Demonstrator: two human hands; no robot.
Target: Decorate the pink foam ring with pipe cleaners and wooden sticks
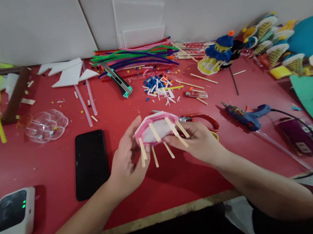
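Between my two hands is a small craft piece (159,131): a white oval base edged in pink, with several short wooden sticks standing out from its rim toward me. My left hand (128,153) grips its left side, thumb near the lower edge. On the right side, my right hand (194,141) holds the rim with thumb and fingers closed on it. Just behind the right hand lie orange-handled scissors (204,115), partly covered by the hand and the piece. Fingers behind the base are hidden.
A black phone (90,165) lies left of my hands, a white device (13,221) farther left. A blue glue gun (245,115) with its cord rests at right. Behind are a box cutter (116,79), colored pipe cleaners (134,58), cut scraps (158,86) and a clear plastic palette (46,126).
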